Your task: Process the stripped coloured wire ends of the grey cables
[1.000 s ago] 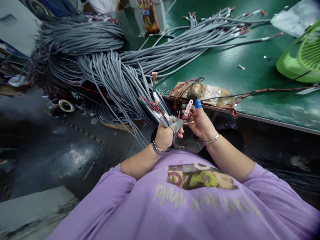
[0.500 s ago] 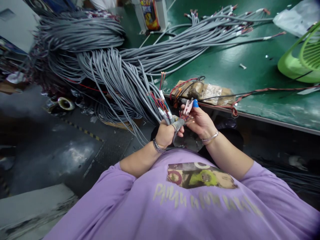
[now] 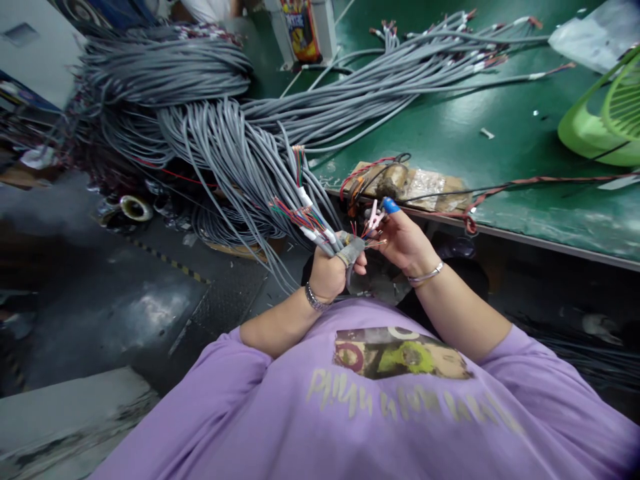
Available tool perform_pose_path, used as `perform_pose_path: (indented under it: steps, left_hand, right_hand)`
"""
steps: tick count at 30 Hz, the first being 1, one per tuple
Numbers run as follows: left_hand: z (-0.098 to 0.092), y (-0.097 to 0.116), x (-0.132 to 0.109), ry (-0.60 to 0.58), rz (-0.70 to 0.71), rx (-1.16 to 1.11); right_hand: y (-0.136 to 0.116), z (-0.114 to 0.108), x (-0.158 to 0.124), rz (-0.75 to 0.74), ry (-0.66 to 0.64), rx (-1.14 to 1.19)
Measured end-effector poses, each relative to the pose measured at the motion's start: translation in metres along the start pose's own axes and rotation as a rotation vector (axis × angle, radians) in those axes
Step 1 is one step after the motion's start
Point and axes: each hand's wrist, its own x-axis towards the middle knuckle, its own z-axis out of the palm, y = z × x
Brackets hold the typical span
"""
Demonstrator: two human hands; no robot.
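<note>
The left hand (image 3: 331,272) was closed around some gray cables (image 3: 324,247), left of the brown board (image 3: 456,192) and nearer the person. The right hand (image 3: 406,243), just in front of the board, was half curled and pinched a pink tool (image 3: 375,217). A moment before, the colored wires (image 3: 311,217) leaned closer to the board. Now they had swung farther left of it, which seemed to give the tool more room.
</note>
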Motion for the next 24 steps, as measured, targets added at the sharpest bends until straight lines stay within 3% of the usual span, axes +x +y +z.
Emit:
perform_pose_path:
  steps: [9,14,20,24]
  left_hand:
    - [0.005,-0.012,0.005,-0.001,0.065,0.059]
    - [0.006,-0.015,0.006,-0.002,0.079,0.07]
    - [0.004,-0.018,0.005,0.004,0.079,0.107]
    - [0.003,-0.018,0.005,0.007,0.05,0.142]
  right_hand:
    - [0.018,-0.005,0.006,-0.113,-0.006,0.038]
    - [0.021,0.0,0.008,0.016,-0.158,0.014]
    - [0.018,0.003,0.012,-0.068,0.003,0.122]
    - [0.02,-0.002,0.016,-0.102,-0.015,0.115]
